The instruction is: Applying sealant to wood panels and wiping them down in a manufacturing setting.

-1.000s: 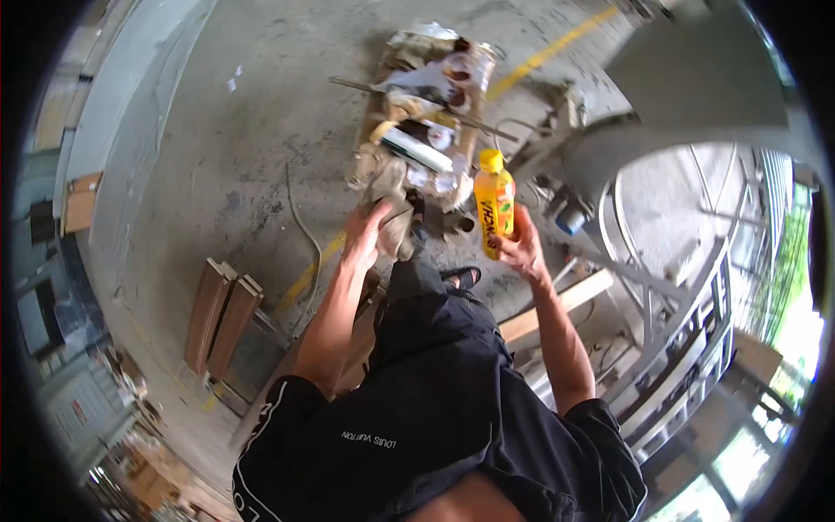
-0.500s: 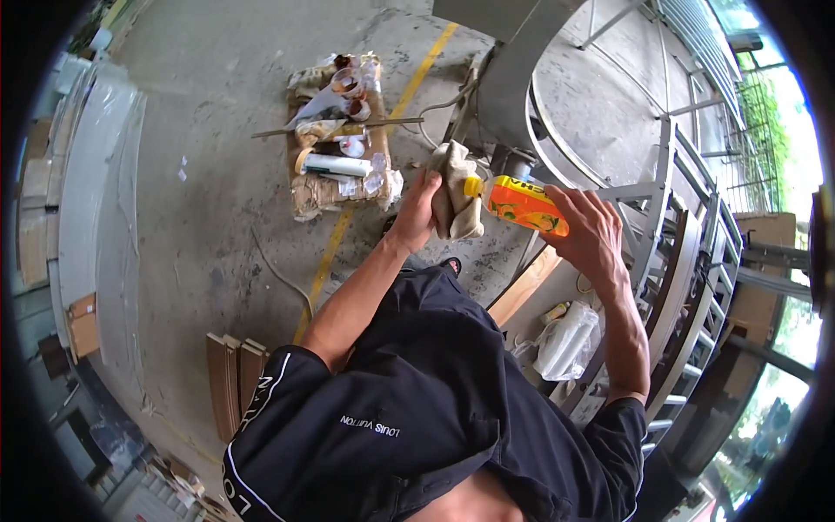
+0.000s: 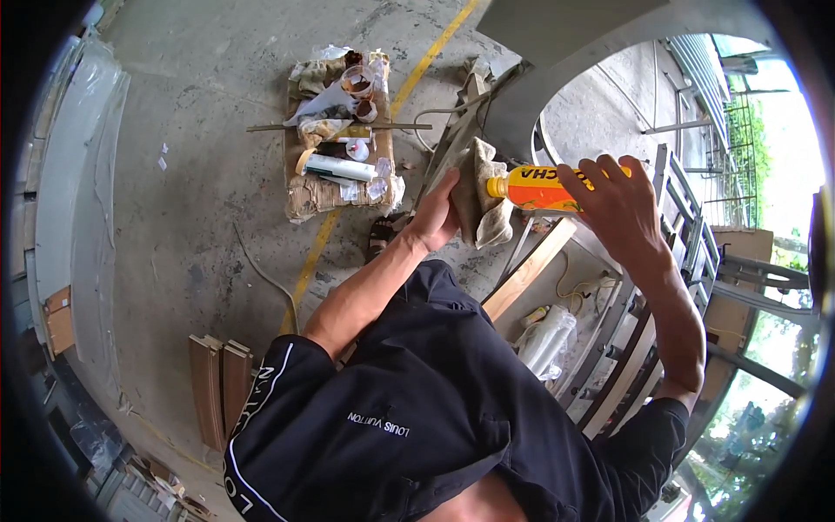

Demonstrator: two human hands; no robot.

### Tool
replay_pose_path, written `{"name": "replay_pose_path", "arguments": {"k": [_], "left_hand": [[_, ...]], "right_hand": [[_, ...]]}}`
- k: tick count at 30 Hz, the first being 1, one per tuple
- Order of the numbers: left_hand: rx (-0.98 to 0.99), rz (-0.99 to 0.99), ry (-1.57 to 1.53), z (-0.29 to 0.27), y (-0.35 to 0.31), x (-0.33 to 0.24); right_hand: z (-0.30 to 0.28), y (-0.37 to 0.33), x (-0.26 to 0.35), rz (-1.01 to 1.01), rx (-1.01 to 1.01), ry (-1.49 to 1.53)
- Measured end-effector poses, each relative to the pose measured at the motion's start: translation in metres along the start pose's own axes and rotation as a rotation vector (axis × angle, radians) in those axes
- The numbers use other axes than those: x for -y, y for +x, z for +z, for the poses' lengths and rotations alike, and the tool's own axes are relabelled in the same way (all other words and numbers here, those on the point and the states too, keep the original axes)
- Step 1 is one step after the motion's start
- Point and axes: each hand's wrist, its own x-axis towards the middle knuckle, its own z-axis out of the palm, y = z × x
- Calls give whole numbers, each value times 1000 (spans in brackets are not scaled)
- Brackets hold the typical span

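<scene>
My left hand [image 3: 435, 217] grips a folded beige rag [image 3: 492, 204], its thumb up along the near side of the cloth. In my right hand [image 3: 619, 207] is an orange and yellow plastic bottle [image 3: 541, 188], lying almost level. The bottle's yellow capped end points left and meets the rag or stops just short of it; I cannot tell which. My right fingers wrap round the bottle's base end and hide part of it.
A low cardboard-covered stack [image 3: 317, 204] carries stained plastic cups, a white tube [image 3: 339, 167] and a thin stick [image 3: 270, 128]. Beyond my hands rises a curved grey metal frame [image 3: 557, 74]. A wooden plank [image 3: 528, 270], a plastic-wrapped bundle [image 3: 548, 339] and metal framing lie to the right.
Both hands have shifted to the right, with the rag and bottle in them. The bottle has turned from a slant to nearly level, and my right elbow sits farther out.
</scene>
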Motion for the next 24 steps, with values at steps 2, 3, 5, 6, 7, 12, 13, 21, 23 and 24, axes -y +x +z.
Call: {"name": "replay_pose_path", "arguments": {"k": [2, 3, 5, 6, 7, 12, 13, 21, 23, 24], "left_hand": [[13, 6, -42, -1, 3, -5], [11, 14, -53, -2, 4, -8], [36, 21, -94, -2, 3, -14], [34, 28, -102, -5, 5, -15], [41, 17, -127, -8, 7, -17], [32, 44, -156, -11, 9, -28], [37, 42, -164, -13, 11, -29], [56, 35, -82, 3, 18, -36], [76, 62, -83, 11, 17, -39], [78, 60, -80, 10, 17, -37]], "right_hand": [[-10, 13, 0, -23, 33, -29], [-13, 18, 0, -23, 57, -51], [-18, 26, -1, -35, 83, -77], [-20, 29, -3, -43, 62, -69], [-22, 32, -4, -49, 41, -61], [-25, 36, -6, -41, 43, -43], [-27, 34, -6, -32, 29, -16], [-19, 24, -8, -7, -9, 42], [-18, 23, -7, -3, -12, 44], [-18, 21, -8, 2, -13, 44]]}}
